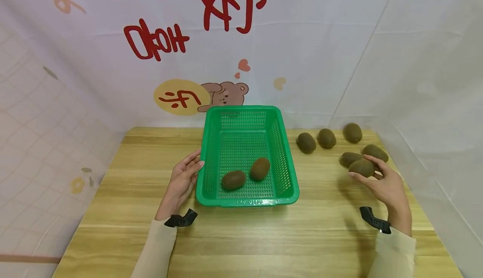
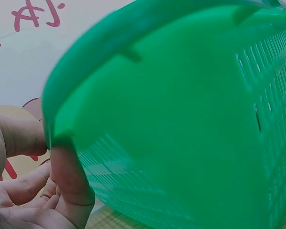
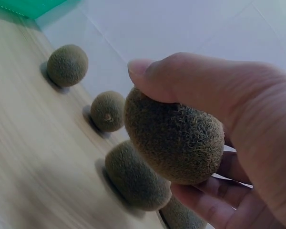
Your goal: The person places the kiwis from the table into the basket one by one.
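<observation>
My right hand (image 1: 388, 185) holds a brown fuzzy kiwi (image 3: 174, 136) between thumb and fingers at the right of the table. Just behind it, another kiwi (image 1: 349, 159) lies on the wood, partly overlapped by the held one in the head view. My left hand (image 1: 183, 181) pinches the left rim of a green plastic basket (image 1: 247, 202), thumb on one side and a finger on the other in the left wrist view. Inside the basket, toward its near side, lie two kiwis, one on its side (image 1: 234, 180) and one more upright (image 1: 260, 169).
More kiwis lie along the back right of the wooden table (image 1: 264, 244): one kiwi (image 1: 306, 143) near the basket, a second kiwi (image 1: 326, 138), a kiwi (image 1: 352, 133) by the back edge and a kiwi (image 1: 377, 153) by the right edge. A printed white curtain (image 1: 320, 51) hangs behind.
</observation>
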Demonstrator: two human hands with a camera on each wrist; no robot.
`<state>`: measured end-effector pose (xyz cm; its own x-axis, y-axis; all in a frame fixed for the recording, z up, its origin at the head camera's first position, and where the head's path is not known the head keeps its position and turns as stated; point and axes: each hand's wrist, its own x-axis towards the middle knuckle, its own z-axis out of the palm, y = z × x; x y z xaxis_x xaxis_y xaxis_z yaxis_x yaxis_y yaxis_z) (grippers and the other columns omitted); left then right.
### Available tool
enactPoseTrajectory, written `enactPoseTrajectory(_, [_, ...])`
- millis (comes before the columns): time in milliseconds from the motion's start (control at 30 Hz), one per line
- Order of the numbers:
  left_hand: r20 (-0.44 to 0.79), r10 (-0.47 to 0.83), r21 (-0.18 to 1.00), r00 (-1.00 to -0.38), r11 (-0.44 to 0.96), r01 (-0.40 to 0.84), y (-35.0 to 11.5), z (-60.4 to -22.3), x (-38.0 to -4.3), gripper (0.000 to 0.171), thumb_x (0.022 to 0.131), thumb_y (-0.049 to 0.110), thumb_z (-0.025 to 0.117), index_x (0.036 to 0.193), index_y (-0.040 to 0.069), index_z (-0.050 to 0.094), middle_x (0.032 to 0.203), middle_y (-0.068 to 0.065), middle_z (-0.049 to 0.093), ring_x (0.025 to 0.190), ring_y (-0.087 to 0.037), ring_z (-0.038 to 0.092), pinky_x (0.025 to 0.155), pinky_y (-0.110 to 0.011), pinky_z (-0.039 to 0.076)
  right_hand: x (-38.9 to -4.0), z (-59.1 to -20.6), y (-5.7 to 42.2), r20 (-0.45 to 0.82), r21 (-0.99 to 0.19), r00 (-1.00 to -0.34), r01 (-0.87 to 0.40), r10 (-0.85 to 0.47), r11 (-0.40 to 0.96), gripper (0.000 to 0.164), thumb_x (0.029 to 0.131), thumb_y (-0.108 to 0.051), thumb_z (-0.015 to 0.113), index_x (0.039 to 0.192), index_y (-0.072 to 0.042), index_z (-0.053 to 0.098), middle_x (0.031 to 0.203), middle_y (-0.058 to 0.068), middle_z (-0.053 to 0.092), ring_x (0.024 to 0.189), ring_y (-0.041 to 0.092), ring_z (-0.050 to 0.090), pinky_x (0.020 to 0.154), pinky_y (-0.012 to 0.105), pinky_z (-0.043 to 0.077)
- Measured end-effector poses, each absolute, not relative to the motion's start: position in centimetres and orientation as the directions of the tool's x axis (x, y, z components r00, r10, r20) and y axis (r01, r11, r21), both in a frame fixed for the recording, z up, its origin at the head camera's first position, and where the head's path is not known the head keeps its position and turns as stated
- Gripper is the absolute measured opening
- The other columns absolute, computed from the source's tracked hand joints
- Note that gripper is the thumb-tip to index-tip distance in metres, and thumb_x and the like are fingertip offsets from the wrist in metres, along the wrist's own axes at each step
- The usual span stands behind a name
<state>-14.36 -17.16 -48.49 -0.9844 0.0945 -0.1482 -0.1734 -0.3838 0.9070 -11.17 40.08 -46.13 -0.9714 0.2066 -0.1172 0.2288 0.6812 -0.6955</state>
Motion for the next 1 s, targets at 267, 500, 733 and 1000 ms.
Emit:
enactPoseTrajectory(267, [-0.146, 0.09, 0.905, -0.985, -0.39, -0.17, -16.9, -48.4, -14.7, 0.058, 0.101, -0.004, 0.058, 0.155, 0.0, 0.039, 0.108, 0.004, 0.058, 0.095, -0.002, 0.062, 0.077, -0.014, 0.058, -11.3, -45.6, 39.1, -0.104, -0.714, -0.976, 0.208, 0.192, 0.669, 0.09, 0.086, -0.054, 0.079, 0.161, -0.031, 0.035, 0.167, 0.023, 0.023, 0.136, 0.055, 0.046, 0.072, 0.004, 0.046])
enactPoseTrajectory(500, [-0.136, 0.096, 0.909, -0.986, -0.385, -0.163, -16.9, -48.3, -14.7, 0.058, 0.101, -0.003, 0.059, 0.155, 0.0, 0.039, 0.109, 0.003, 0.059, 0.097, -0.003, 0.063, 0.078, -0.015, 0.059, -11.5, -45.4, 38.0, -0.05, -0.741, -0.984, 0.15, 0.169, 0.655, 0.086, 0.087, -0.047, 0.081, 0.16, -0.032, 0.038, 0.168, 0.02, 0.023, 0.134, 0.053, 0.049, 0.072, 0.003, 0.049])
enactPoseTrajectory(733, [-0.139, 0.104, 0.909, -0.985, -0.382, -0.169, -17.0, -48.5, -14.6, 0.058, 0.101, 0.0, 0.06, 0.155, 0.001, 0.039, 0.112, 0.003, 0.06, 0.099, -0.005, 0.064, 0.08, -0.016, 0.06, -11.7, -45.1, 36.6, 0.001, -0.75, -0.992, 0.082, 0.125, 0.656, 0.083, 0.087, -0.043, 0.082, 0.158, -0.03, 0.041, 0.16, 0.018, 0.039, 0.129, 0.026, 0.061, 0.075, 0.004, 0.049])
enactPoseTrajectory(1000, [-0.131, 0.116, 0.909, -0.985, -0.383, -0.166, -17.2, -48.4, -14.4, 0.06, 0.101, 0.001, 0.062, 0.156, 0.001, 0.037, 0.112, 0.004, 0.058, 0.098, -0.003, 0.062, 0.083, -0.015, 0.059, -12.6, -46.0, 34.6, 0.094, -0.808, -0.993, -0.032, 0.074, 0.588, 0.077, 0.086, -0.03, 0.086, 0.153, -0.025, 0.049, 0.141, -0.006, 0.058, 0.111, -0.016, 0.056, 0.086, 0.003, 0.046])
